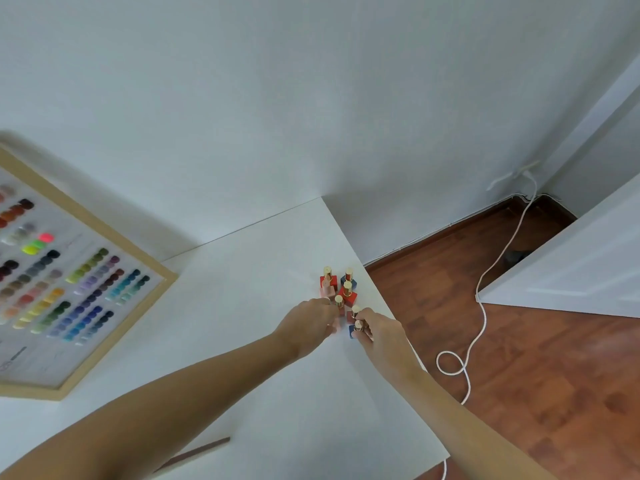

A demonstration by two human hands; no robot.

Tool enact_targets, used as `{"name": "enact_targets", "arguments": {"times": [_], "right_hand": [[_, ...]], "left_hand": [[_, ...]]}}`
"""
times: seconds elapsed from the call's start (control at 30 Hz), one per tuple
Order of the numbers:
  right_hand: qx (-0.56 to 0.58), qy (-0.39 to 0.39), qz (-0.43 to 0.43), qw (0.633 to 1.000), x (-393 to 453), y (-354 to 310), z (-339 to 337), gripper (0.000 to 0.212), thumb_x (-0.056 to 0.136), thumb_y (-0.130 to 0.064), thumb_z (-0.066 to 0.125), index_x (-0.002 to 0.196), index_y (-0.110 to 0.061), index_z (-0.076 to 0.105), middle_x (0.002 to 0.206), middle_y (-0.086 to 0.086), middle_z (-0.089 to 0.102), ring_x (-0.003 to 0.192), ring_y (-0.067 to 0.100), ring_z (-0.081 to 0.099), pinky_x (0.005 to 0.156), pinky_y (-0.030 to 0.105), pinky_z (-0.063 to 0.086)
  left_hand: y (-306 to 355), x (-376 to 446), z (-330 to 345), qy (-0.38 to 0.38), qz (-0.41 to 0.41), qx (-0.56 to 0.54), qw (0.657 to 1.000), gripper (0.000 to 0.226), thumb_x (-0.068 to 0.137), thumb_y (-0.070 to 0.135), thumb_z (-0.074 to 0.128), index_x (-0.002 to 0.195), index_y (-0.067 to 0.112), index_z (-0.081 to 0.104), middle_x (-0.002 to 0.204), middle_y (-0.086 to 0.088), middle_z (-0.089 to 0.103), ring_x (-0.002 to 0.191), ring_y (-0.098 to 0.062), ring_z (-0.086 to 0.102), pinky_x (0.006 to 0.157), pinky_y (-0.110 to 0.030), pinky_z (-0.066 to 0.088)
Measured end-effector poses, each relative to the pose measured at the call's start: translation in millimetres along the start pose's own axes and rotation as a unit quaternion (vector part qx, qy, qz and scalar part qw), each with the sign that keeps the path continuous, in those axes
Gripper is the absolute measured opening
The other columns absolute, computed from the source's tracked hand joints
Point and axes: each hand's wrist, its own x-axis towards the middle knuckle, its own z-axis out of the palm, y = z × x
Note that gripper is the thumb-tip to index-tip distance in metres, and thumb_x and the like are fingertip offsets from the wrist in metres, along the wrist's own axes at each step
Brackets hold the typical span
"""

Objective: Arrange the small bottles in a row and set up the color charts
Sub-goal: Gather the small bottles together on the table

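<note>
The white rectangular worktop [242, 323] stands against a pale wall, its far right corner next to a brown wooden floor where a white cord [481, 289] trails. At the left, leaning on the wall, is the large wood-framed colour chart [79, 289] with rows of painted swatches — already upright, though whether it sits in its final place cannot be told. A thin brown strip [197, 453] lies near the front edge.

The small square bottles with gold caps [341, 292] stand bunched near that far corner, red, pink and dark blue ones touching or just beside one another, not in a row. Both arms reach to the cluster. The left hand [308, 320] is curled at the near left side of the bunch, fingers closed around something pinkish, probably a bottle, though this is too small to confirm. The right hand [377, 329] pinches a dark blue bottle [354, 330] by its gold cap at the near right side.

The step in hand looks like pulling bottles out of the cluster to start the line. It would go best by lifting each one straight up by the cap — sliding risks toppling neighbours — and by setting the row away from the worktop edge, caps upright and evenly spaced.
</note>
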Motion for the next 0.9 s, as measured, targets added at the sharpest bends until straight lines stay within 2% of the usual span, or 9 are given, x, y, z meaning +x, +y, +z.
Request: {"name": "enact_targets", "arguments": {"times": [0.1,0.2,0.37,0.47,0.6,0.67,0.8,0.9], "right_hand": [[0.007,-0.007,-0.009,1.0,-1.7,-0.4,-5.2,0.017,0.089,-0.019,0.063,0.103,-0.011,0.059,0.091,0.007,0.069,0.079,0.022,0.061,0.073,0.031,0.053],[-0.009,0.013,-0.03,0.999,-3.9,-4.4,-12.0,0.017,0.088,-0.022,0.064,0.102,-0.014,0.059,0.091,0.002,0.066,0.085,0.018,0.058,0.076,0.028,0.05],[-0.037,0.066,-0.097,0.992,-3.7,-35.5,-26.3,0.017,0.086,-0.017,0.066,0.102,-0.013,0.063,0.094,0.003,0.067,0.086,0.021,0.057,0.076,0.029,0.047],[-0.008,0.069,-0.137,0.988,-2.7,-69.9,-29.6,0.015,0.084,-0.011,0.065,0.099,-0.015,0.064,0.091,0.0,0.067,0.081,0.017,0.054,0.076,0.027,0.043],[0.002,0.038,-0.196,0.98,-7.3,-126.9,-23.7,0.015,0.088,-0.015,0.062,0.102,-0.017,0.063,0.096,-0.005,0.067,0.088,0.012,0.056,0.08,0.025,0.042],[0.011,0.02,-0.229,0.973,-15.3,-160.5,-16.1,0.014,0.088,-0.015,0.062,0.102,-0.016,0.064,0.095,-0.006,0.067,0.088,0.01,0.058,0.082,0.024,0.044],[0.057,-0.024,-0.258,0.964,-31.0,-215.3,-0.6,0.01,0.089,-0.017,0.061,0.098,-0.015,0.066,0.091,-0.006,0.069,0.086,0.008,0.062,0.078,0.008,0.042],[0.061,-0.071,-0.293,0.952,-51.2,-257.1,19.5,0.014,0.092,-0.022,0.057,0.101,-0.017,0.066,0.093,-0.007,0.07,0.09,0.006,0.063,0.079,0.009,0.043]], "left_hand": [[0.1,-9.3,-5.4,0.001,-0.005,0.004,1.0,0.022,0.092,0.021,0.054,0.112,0.017,0.061,0.113,-0.003,0.061,0.102,-0.026,0.06,0.084,-0.035,0.049],[-5.2,-23.1,-20.5,0.02,-0.006,0.033,0.999,0.031,0.092,0.027,0.055,0.123,0.022,0.055,0.118,-0.001,0.058,0.105,-0.025,0.059,0.077,-0.03,0.043],[-22.3,-62.3,-63.6,0.006,-0.002,0.037,0.999,0.05,0.091,0.033,0.058,0.138,0.029,0.042,0.144,0.006,0.037,0.115,-0.019,0.054,0.089,-0.031,0.044],[-33.2,-97.4,-90.5,0.009,-0.018,0.029,0.999,0.053,0.091,0.036,0.059,0.14,0.031,0.038,0.146,0.007,0.034,0.117,-0.019,0.053,0.094,-0.03,0.043],[-51.9,-160.7,-117.9,0.058,-0.062,-0.022,0.996,0.051,0.091,0.039,0.059,0.138,0.031,0.041,0.139,0.007,0.045,0.118,-0.013,0.052,0.096,-0.026,0.04],[-64.7,-203.9,-123.9,0.094,-0.088,-0.047,0.991,0.05,0.091,0.04,0.059,0.138,0.031,0.042,0.137,0.007,0.049,0.116,-0.01,0.054,0.098,-0.027,0.042],[-88.1,-288.2,-124.2,0.139,-0.139,-0.069,0.978,0.05,0.09,0.042,0.06,0.136,0.03,0.045,0.136,0.008,0.052,0.113,-0.006,0.054,0.098,-0.025,0.044],[-109.3,-365.5,-108.1,0.181,-0.188,-0.094,0.961,0.048,0.09,0.042,0.06,0.135,0.03,0.047,0.135,0.006,0.054,0.113,-0.006,0.053,0.094,-0.023,0.041]]}}
